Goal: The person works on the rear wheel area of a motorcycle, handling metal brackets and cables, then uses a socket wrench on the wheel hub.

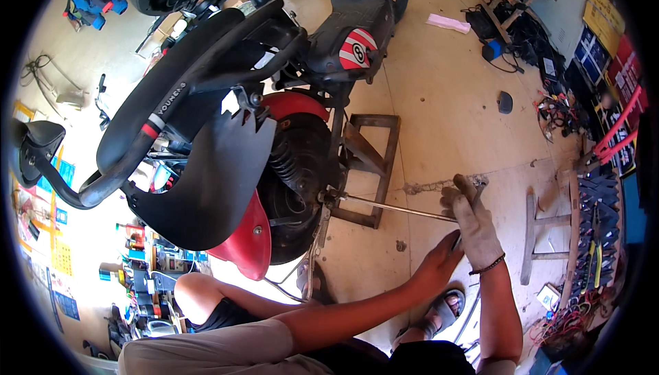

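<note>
A black and red two-wheeler [244, 172] stands tilted at the centre left, its dark rear wheel [302, 155] exposed. A long steel bar [391, 207] runs rightward from the wheel hub [328, 196]. My right hand [473, 231], in a pale work glove, is closed at the bar's outer end, with a short metal tool end showing beside its fingertips. Just below it, my bare left hand [439, 262] has its fingers curled on something I cannot make out, partly behind the glove.
An angled metal stand [384, 162] is beside the wheel. Another scooter [347, 18] stands behind. At right are a low wooden stool [549, 220], a tool rack [596, 231] and tangled wires [552, 114]; boxes and bottles [147, 279] crowd the lower left.
</note>
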`<state>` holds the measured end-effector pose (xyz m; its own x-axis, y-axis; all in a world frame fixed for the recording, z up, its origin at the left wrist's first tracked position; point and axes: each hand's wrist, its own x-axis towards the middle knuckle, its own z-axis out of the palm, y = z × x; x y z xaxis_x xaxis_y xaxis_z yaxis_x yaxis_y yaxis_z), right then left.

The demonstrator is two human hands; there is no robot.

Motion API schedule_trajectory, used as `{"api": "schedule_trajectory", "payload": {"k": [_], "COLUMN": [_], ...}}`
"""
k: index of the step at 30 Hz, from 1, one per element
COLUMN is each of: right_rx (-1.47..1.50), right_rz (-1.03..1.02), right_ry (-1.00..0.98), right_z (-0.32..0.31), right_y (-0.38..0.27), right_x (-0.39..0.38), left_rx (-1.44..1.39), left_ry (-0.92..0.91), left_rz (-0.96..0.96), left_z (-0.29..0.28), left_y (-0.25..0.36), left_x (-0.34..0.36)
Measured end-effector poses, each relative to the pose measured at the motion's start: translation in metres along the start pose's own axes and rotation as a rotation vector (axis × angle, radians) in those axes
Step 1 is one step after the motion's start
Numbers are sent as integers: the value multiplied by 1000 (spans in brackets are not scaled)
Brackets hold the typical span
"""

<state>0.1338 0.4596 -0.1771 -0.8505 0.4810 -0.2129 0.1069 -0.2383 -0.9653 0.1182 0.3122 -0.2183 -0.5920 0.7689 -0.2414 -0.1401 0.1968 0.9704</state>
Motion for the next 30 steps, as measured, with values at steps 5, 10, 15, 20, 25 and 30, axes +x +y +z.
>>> {"api": "schedule_trajectory", "payload": {"k": [5,10,15,20,25,30], "right_rx": [-917,-1328,-885,-921,-977,-425], "right_rz": [-728,-1103,-926,-983,-894,-149], "right_ry": [272,-176,-94,-143,-263,-180], "right_z": [-13,-24,-28,-25,-36,-32], "right_y": [-33,-60,-8,-6,15,55], "right_x": [-3,18,27,37,41,10], "left_rx": [-140,-281,-598,704,765,1002], "left_ry": [-28,27,19,189,190,-2], "left_rz": [-119,-350,-771,208,778,302], "left_z": [-6,4,1,-2,-3,13], "left_y": [2,39,101,87,66,98], "left_x": [19,8,4,-19,17,81]}}
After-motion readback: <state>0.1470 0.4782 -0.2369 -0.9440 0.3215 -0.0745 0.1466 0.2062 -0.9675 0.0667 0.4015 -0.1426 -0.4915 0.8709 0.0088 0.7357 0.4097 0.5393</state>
